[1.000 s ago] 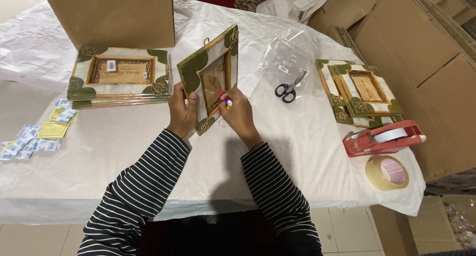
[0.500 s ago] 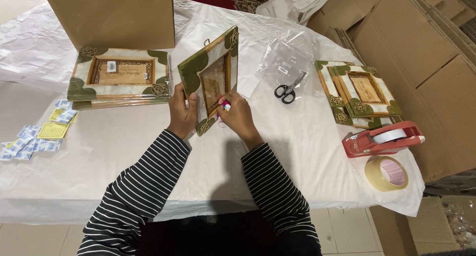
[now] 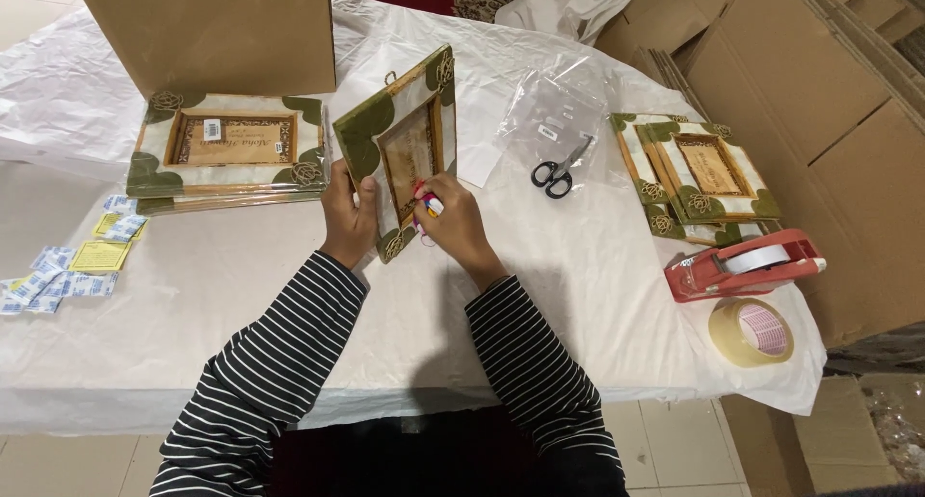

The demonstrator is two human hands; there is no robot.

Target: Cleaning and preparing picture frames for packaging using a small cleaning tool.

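My left hand (image 3: 349, 218) grips the left edge of a green and cream picture frame (image 3: 400, 150), which stands tilted on its lower edge on the table. My right hand (image 3: 456, 222) is closed around a small red and white tool (image 3: 427, 204), with its tip pressed against the frame's lower right face. Both arms wear black and white striped sleeves.
A stack of matching frames (image 3: 226, 150) lies at the left before a cardboard box (image 3: 212, 30). Scissors (image 3: 557, 170) rest on clear bags. More frames (image 3: 699, 174), a red tape dispenser (image 3: 742, 264) and a tape roll (image 3: 752, 330) sit right. Small sachets (image 3: 67, 266) lie far left.
My right hand with the small tool has shifted slightly along the frame's face. The frame and my left hand have stayed almost still.
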